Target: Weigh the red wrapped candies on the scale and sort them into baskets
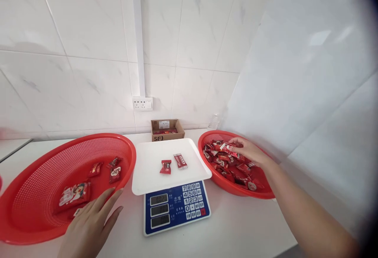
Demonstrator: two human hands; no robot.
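My right hand (240, 148) is over the right red basket (217, 174), pinching a red-and-white wrapped candy (228, 148) above a heap of red-wrapped candies (223, 163). My left hand (93, 214) rests by the near rim of the left red basket (26, 175), its fingers stretched out and holding nothing. That basket has several small red packets and a larger red pouch (74, 194) with a cartoon figure. Between the baskets, two red-wrapped candies (165, 166) lie apart on the white pan (147, 175) of a blue digital scale (177, 207).
Behind the scale stands an open cardboard box (167, 137) with red packets inside. A clear plastic container (214, 121) is at the back right. The white table (230, 226) meets a tiled wall with a power socket (143, 104). Another wall panel closes off the right side.
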